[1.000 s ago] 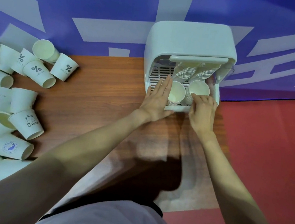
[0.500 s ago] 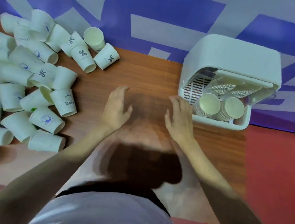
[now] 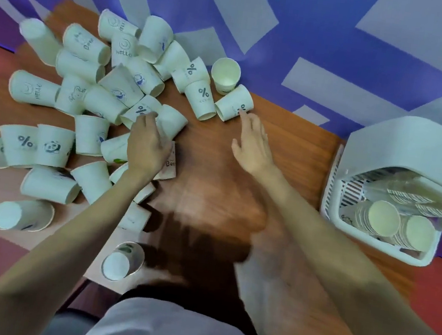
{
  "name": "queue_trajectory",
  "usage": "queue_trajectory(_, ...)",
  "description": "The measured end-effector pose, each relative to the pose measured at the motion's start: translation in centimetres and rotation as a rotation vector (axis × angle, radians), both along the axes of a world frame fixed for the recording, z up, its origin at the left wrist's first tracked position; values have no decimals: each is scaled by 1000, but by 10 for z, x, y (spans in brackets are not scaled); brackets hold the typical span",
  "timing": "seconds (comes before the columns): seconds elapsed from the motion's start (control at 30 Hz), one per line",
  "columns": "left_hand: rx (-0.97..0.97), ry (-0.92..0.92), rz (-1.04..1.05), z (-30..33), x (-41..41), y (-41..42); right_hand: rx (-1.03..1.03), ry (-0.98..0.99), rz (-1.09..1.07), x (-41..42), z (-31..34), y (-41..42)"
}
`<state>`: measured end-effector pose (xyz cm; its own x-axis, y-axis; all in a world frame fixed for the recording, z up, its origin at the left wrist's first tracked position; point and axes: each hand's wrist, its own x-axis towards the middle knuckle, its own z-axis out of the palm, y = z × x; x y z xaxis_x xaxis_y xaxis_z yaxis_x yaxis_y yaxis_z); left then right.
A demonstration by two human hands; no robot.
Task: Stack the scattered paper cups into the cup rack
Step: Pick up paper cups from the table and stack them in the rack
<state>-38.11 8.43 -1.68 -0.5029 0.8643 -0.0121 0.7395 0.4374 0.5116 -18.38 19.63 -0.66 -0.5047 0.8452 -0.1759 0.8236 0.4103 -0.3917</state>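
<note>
Several white paper cups [image 3: 101,99] lie scattered on the left half of the wooden table [image 3: 213,172]. My left hand [image 3: 147,145] reaches over the pile, its fingers spread above a cup lying on its side [image 3: 172,120]; it covers part of a cup beneath it. My right hand [image 3: 251,143] is stretched out with straight fingers, its fingertip touching a cup printed with a percent sign [image 3: 234,102]. The white cup rack [image 3: 399,181] stands at the right with two stacks of cups [image 3: 396,227] inside.
One cup [image 3: 225,75] stands upright by the purple and white wall [image 3: 289,35]. Another cup [image 3: 122,261] lies near the table's front edge. Red floor [image 3: 440,297] shows at the right. Bare wood lies between the pile and the rack.
Both hands have left the rack and swung left across the table to the pile. The view has followed them left; the rack now sits at the right edge.
</note>
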Motion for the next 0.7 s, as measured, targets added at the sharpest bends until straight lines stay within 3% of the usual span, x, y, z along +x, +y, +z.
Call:
queue_trajectory(0.4, -107, 52, -72, -18, -17, 52, -133, 8, -325, -56, -26, 69)
queue_trajectory(0.7, -123, 39, -109, -8, -10, 51, -42, 159, -454, -31, -21, 63)
